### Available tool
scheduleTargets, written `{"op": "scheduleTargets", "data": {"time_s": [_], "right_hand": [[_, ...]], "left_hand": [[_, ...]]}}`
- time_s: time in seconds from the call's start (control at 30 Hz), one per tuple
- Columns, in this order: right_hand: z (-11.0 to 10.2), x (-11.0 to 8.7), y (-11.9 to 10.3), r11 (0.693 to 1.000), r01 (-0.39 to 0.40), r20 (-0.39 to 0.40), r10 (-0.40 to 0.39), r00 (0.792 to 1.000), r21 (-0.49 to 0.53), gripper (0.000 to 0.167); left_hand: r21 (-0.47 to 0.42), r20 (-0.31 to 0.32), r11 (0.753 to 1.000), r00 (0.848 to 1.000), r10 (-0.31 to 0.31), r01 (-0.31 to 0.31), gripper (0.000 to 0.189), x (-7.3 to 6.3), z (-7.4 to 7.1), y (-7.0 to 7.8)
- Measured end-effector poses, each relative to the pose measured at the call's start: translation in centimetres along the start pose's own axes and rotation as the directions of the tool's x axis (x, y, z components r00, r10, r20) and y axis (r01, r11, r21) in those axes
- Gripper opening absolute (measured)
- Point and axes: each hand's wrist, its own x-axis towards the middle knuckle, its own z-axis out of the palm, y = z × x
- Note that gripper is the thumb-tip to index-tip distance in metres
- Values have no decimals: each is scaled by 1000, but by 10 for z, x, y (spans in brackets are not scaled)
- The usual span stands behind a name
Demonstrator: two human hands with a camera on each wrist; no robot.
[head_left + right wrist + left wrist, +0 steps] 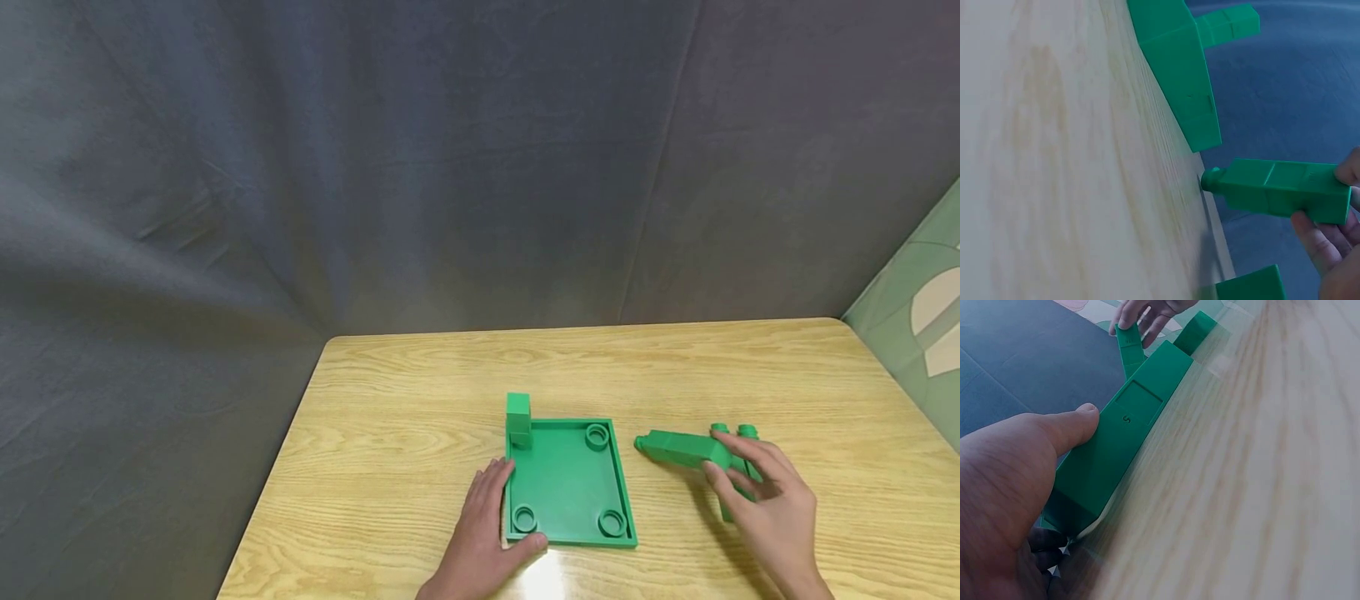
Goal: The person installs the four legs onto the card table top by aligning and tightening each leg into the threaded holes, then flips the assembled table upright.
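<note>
A square green tabletop (566, 479) with a raised rim lies underside up on the wooden table. Round sockets show at three of its corners, and a green leg (518, 417) stands upright at the far left one. My left hand (480, 529) holds the near left corner, fingers along the left side and thumb at the front edge. To the right of the tabletop, my right hand (772, 500) pinches a square green table leg (1285, 187) by its plain end. The leg's knobbed end points left towards the tabletop, apart from it.
Two more green legs (726, 510) lie on the table beneath the right hand, partly hidden by it. A dark grey curtain (480, 167) hangs behind the wooden table (390, 417). Patterned green fabric (918, 333) borders the right side.
</note>
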Motion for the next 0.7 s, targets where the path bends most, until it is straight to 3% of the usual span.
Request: {"op": "scheduleTargets", "data": {"time_s": [0.33,0.7], "right_hand": [[0,6,-7,978,206,-21,-206,978,-12,48],[21,31,-18,945,323,-42,-321,946,47,46]], "left_hand": [[6,13,1000,1000,5,-5,100,1,0,-2],[-14,13,1000,1000,-14,15,101,0,1,-1]]}}
